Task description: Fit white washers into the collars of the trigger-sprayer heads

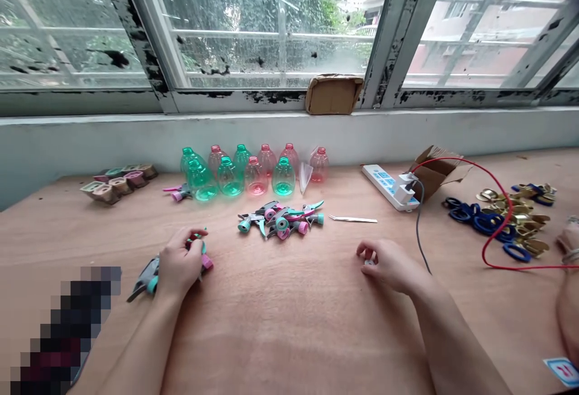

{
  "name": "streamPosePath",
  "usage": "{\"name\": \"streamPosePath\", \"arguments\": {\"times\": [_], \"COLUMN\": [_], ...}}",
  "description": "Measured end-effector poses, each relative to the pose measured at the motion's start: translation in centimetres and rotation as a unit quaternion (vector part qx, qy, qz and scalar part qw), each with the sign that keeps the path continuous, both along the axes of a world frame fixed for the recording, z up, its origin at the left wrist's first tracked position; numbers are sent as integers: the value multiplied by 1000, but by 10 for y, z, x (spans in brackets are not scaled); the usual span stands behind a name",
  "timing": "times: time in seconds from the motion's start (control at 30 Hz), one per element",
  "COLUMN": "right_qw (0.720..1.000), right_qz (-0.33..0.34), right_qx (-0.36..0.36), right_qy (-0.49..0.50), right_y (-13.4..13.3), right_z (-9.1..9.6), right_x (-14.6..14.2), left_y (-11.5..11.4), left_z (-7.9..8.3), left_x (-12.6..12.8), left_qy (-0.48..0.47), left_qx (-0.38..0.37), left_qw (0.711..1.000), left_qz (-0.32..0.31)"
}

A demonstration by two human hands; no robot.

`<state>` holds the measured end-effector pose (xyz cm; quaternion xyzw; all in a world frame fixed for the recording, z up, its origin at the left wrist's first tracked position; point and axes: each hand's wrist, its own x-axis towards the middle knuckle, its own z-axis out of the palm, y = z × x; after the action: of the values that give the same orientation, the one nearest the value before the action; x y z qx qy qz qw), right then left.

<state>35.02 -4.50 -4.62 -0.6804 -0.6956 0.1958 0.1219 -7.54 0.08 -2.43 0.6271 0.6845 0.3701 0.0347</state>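
A wooden worktop (289,334) under a window carries a row of green and pink bottles (253,172) at the back. A pile of sprayer heads (280,219) lies ahead of and between both hands, about equally near each. The left hand (178,265) is closed around one grey sprayer head (145,277), its long axis running lower left to upper right. The right hand (391,265) curls over a small white piece (370,261); whether it grips it cannot be told.
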Motion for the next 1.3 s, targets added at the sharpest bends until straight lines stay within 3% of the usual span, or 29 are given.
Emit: {"name": "streamPosePath", "arguments": {"times": [0.17,0.33,0.5,0.6,0.7,0.77,0.83,0.87,0.97,1.03,1.1,1.3], "right_qw": [1000,999,996,996,996,992,976,961,918,899,883,846], "right_qz": [1,-5,-12,-5,23,53,95,118,163,161,142,106], "right_qx": [-22,-48,-59,-53,-40,2,72,104,145,138,123,45], "right_qy": [18,18,58,71,83,117,184,226,332,383,430,521], "right_y": [1,2,4,6,7,8,7,7,4,1,0,-2], "right_z": [5,10,7,5,4,3,4,4,4,3,0,-11], "right_x": [-1,2,4,3,-6,-19,-34,-42,-60,-66,-70,-78], "left_y": [4,12,18,14,1,-10,-22,-27,-37,-40,-41,-41], "left_z": [11,9,-10,-2,16,24,24,21,9,1,-4,-22], "left_x": [-15,-38,-51,-47,-24,2,34,50,92,113,127,139], "left_qy": [24,133,209,210,166,114,51,38,59,64,62,34], "left_qx": [-31,-115,-114,-70,48,136,207,206,155,123,66,-102], "left_qw": [999,980,967,972,985,983,972,963,918,894,890,910], "left_qz": [4,-93,-93,-73,-22,-34,-103,-167,-361,-425,-446,-401]}}
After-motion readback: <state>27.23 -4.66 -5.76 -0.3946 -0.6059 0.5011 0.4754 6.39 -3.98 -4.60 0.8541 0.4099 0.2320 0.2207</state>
